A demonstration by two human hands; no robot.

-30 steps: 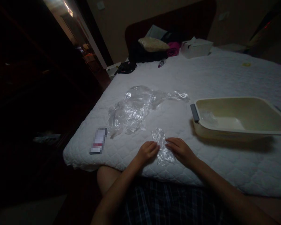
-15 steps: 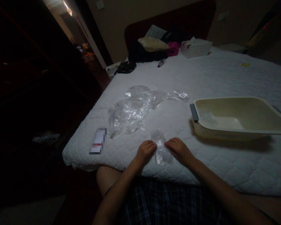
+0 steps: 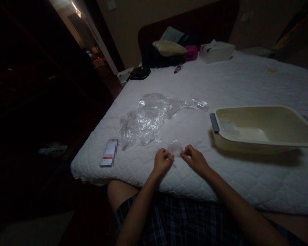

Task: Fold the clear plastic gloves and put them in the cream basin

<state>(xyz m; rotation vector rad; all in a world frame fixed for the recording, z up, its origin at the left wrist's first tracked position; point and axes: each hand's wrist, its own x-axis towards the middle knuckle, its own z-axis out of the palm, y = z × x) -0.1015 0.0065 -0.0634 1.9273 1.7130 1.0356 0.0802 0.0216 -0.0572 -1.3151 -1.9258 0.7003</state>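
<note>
Between my hands, near the bed's front edge, is a small clear plastic bag [image 3: 175,148], its near part folded up so that it looks shorter. My left hand [image 3: 163,160] pinches its left side, fingers curled. My right hand [image 3: 193,157] has thumb and fingertips closed on the right side. Beyond them a heap of crumpled clear plastic bags [image 3: 150,118] spreads over the white quilted bed cover [image 3: 220,181].
A cream plastic tub [image 3: 248,148] with grey handles stands at right, some clear plastic inside. A phone with a blurred screen [image 3: 109,153] lies at left. At the back are a pillow [image 3: 169,48], a pink roll [image 3: 191,53] and a white box [image 3: 218,53].
The small bag lay long and flat between my hands; now its near end is folded up and it is shorter. My left hand has turned, its fingers curling. The view has shifted slightly.
</note>
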